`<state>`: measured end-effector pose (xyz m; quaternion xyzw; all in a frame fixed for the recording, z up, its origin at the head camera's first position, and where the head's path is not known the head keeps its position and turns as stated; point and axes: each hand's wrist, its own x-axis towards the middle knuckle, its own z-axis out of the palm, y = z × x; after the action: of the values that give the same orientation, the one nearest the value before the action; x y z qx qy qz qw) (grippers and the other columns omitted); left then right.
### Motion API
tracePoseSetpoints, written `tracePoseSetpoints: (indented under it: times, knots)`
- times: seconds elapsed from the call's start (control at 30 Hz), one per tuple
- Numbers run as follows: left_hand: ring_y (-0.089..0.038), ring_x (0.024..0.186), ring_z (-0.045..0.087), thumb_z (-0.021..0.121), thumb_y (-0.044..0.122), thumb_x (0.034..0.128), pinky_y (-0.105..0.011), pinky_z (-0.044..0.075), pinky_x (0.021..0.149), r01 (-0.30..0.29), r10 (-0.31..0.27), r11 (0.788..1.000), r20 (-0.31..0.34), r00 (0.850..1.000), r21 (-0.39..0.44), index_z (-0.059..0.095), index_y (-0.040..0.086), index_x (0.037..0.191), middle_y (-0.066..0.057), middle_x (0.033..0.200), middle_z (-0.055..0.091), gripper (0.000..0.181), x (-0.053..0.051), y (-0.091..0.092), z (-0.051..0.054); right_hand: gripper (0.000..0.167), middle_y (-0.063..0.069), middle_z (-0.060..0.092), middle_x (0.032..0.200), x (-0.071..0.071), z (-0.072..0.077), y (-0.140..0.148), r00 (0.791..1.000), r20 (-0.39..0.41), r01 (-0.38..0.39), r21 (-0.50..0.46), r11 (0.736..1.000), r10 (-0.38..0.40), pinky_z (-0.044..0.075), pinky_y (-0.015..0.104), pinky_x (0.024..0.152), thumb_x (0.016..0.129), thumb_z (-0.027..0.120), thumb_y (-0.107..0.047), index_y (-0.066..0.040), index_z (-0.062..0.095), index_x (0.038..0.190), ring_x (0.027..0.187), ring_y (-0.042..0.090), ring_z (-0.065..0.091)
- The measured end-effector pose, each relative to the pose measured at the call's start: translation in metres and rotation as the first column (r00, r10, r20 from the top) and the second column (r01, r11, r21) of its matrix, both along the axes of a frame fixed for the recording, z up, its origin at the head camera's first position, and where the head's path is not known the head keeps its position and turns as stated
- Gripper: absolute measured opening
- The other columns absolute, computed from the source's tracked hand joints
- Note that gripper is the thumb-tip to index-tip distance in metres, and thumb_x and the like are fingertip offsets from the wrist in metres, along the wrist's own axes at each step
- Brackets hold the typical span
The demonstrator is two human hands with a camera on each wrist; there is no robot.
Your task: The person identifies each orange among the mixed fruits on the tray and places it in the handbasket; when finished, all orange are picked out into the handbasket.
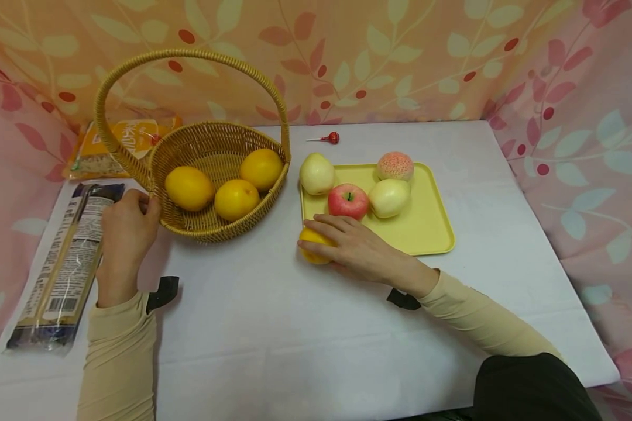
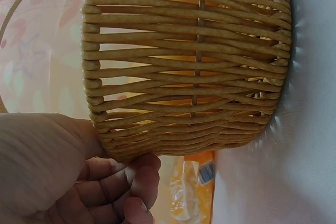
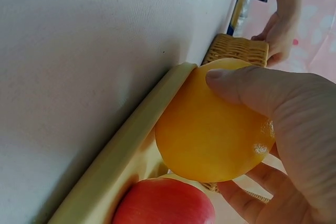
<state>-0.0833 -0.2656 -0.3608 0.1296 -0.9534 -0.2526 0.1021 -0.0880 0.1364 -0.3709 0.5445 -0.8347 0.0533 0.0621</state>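
Note:
My right hand [image 1: 360, 248] grips an orange [image 3: 210, 129] at the left front corner of the yellow tray [image 1: 426, 234], thumb on one side and fingers round the other. Close beside that orange lies a red apple [image 1: 347, 202] on the tray. On the left, my left hand [image 1: 131, 234] pinches the rim of a wicker basket [image 2: 189, 66] near the foot of its tall handle. Three oranges [image 1: 189, 188] lie inside the basket.
Two pale yellow-green fruits [image 1: 317, 174] and a speckled pink fruit [image 1: 395, 166] share the tray. A red lollipop [image 1: 333, 138] lies behind it. Left of the basket are a long plastic packet [image 1: 65, 263] and an orange-and-clear bag [image 1: 97, 155]. Patterned curtains [image 1: 347, 58] border the table.

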Motion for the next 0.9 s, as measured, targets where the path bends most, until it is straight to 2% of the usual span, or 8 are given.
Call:
tracePoseSetpoints:
  times: [0.5, 0.9]
  knots:
    - [-0.037, 0.064, 0.054, 0.045, 0.024, 0.0998, -0.029, 0.036, 0.047, -0.001, 0.001, 1.000, 0.011, 1.000, 0.005, 0.059, -0.013, 0.103, -0.031, 0.085, 0.061, 0.039, -0.0001, 0.0002, 0.0005, 0.066, 0.011, 0.048, 0.146, -0.0006, 0.0024, 0.0002, 1.000, -0.024, 0.008, 0.004, 1.000, -0.008, 0.039, 0.046, 0.108, 0.078, 0.080, -0.017, -0.023, 0.052, 0.138, 0.136, 0.031, 0.042]
    - [-0.036, 0.063, 0.054, 0.045, 0.023, 0.0997, -0.029, 0.036, 0.046, 0.001, -0.001, 1.000, 0.004, 1.000, 0.000, 0.059, -0.012, 0.102, -0.031, 0.083, 0.061, 0.038, 0.0004, -0.0003, -0.0004, 0.062, 0.015, 0.052, 0.138, -0.0030, 0.0020, -0.0009, 0.998, -0.054, 0.031, -0.033, 0.999, -0.032, 0.043, 0.045, 0.104, 0.079, 0.079, -0.022, -0.023, 0.053, 0.135, 0.129, 0.033, 0.048]
